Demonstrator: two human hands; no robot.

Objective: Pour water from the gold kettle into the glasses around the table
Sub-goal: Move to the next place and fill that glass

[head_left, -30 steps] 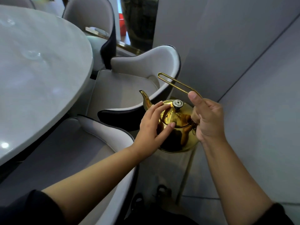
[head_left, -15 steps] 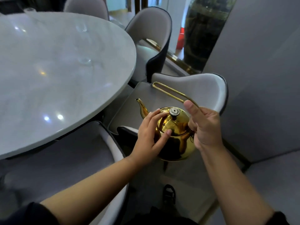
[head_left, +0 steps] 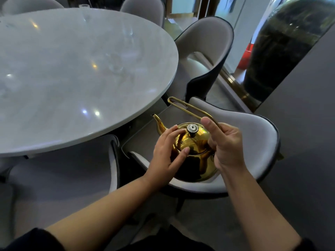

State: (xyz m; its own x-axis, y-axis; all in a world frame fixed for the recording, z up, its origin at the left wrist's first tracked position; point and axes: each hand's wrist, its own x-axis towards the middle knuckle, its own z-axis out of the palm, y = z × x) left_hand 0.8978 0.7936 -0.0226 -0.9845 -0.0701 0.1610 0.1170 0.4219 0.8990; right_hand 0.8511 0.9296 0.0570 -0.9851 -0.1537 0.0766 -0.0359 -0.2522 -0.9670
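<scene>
The gold kettle (head_left: 194, 156) hangs in the air over a grey chair, its spout pointing left toward the table. My right hand (head_left: 224, 144) is shut on the kettle's long loop handle near its base. My left hand (head_left: 167, 153) lies against the kettle's left side, fingers spread over the lid's edge beside the silver knob. Clear glasses are faint on the round white table (head_left: 54, 124): one glass (head_left: 116, 66) in the middle right, another glass (head_left: 129, 32) farther back, and a third glass (head_left: 84, 8) at the far edge.
Grey chairs with dark backs ring the table: the chair (head_left: 253, 142) under the kettle, a chair (head_left: 208, 57) behind it, a chair (head_left: 54, 174) at the near left. A large dark vase (head_left: 282, 48) and a grey wall stand at right.
The view has swung left, bringing more of the table and its glasses into sight. Both hands keep the same hold on the kettle, which has come closer to the table's edge.
</scene>
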